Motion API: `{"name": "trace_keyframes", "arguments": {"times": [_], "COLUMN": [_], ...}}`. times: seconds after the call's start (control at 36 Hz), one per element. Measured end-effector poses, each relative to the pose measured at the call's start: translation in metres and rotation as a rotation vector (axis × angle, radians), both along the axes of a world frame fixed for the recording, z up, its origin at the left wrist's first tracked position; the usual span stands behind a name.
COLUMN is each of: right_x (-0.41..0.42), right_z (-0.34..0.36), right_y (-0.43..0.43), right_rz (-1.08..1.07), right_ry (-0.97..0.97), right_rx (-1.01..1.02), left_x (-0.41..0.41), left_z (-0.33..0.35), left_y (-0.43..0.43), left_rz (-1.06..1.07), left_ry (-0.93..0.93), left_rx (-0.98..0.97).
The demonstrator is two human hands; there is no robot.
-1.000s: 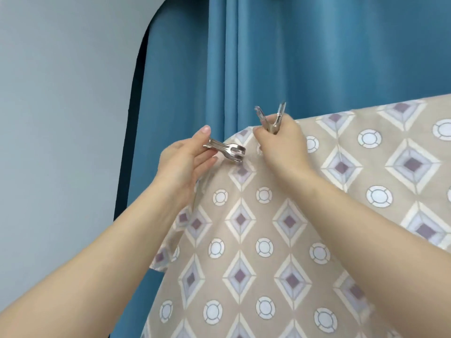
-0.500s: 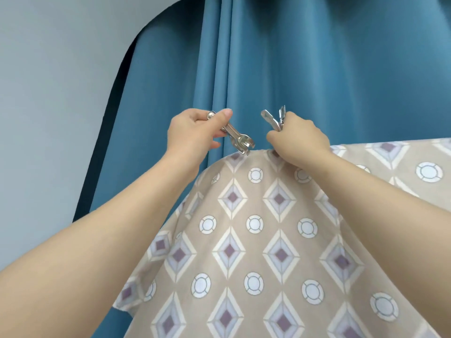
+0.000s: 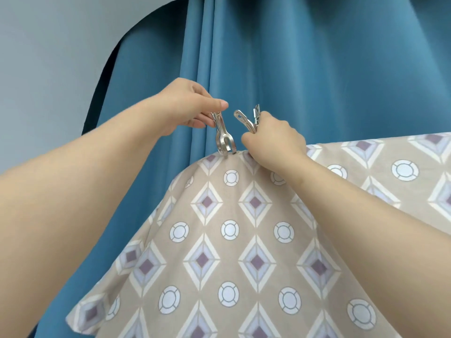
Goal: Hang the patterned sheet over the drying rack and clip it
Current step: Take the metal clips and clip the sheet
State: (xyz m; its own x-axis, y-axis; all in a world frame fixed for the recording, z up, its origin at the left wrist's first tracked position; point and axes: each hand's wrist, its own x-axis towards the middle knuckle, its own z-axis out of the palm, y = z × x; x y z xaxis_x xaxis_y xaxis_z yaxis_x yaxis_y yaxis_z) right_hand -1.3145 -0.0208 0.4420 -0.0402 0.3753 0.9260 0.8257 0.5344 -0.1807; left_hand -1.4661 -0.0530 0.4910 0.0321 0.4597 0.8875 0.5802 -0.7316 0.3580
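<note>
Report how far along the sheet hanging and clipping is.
Done: the patterned sheet already drapes over a top edge; the rack itself is hidden. In hand: the left hand pinches a metal clip whose jaws sit at the sheet's fold, while the right hand holds at least one spare clip beside it. Left: releasing this clip and fixing any spares along the edge.

Your left hand pinches the handles of a metal clip. The clip is upright, its jaw end touching the top fold of the patterned sheet near the fold's left end. Your right hand, just beside it with fingers curled, holds a second clip, handles poking up, and rests on the same fold. Blue curtain behind, grey wall at left.
</note>
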Motion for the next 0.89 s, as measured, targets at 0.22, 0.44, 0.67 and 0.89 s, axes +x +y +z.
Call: {"name": "trace_keyframes", "arguments": {"times": [0.22, 0.44, 0.67, 0.89], "right_x": [0.008, 0.004, 0.005, 0.005], "right_z": [0.0, -0.001, -0.006, -0.022], "right_y": [-0.001, -0.002, 0.008, -0.008], "right_rz": [0.003, 0.026, 0.023, 0.074], "right_ry": [0.0, -0.016, -0.049, -0.22], "right_rx": [0.004, 0.041, 0.07, 0.082], "left_x": [0.001, -0.013, -0.013, 0.009], "left_z": [0.008, -0.006, -0.026, -0.074], "left_y": [0.011, 0.033, 0.045, 0.013], "left_rz": [-0.032, -0.07, -0.17, -0.177], "left_ry": [-0.066, -0.026, -0.035, 0.018], "left_rx": [-0.074, -0.312, -0.318, 0.359]}}
